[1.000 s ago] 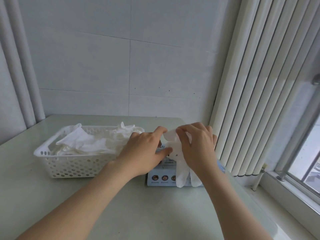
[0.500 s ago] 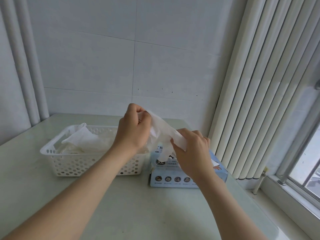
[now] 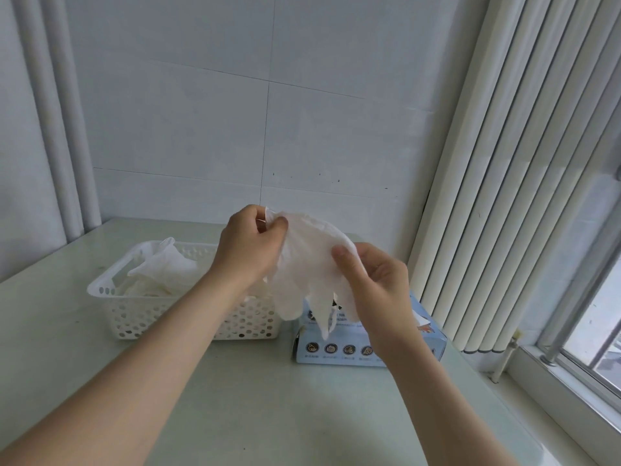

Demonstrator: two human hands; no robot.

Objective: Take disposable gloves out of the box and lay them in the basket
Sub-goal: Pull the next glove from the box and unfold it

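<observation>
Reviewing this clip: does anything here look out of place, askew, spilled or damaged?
Nothing serious. The glove, held between the left hand and right hand above the box, looks intact. The gloves in the basket lie crumpled, one poking above the basket rim; none has spilled onto the table.

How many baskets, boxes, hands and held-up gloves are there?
Basket: 1
Box: 1
Hands: 2, left hand and right hand
Glove held up: 1
Total: 5
Gloves piled in the basket: too jumbled to count.
</observation>
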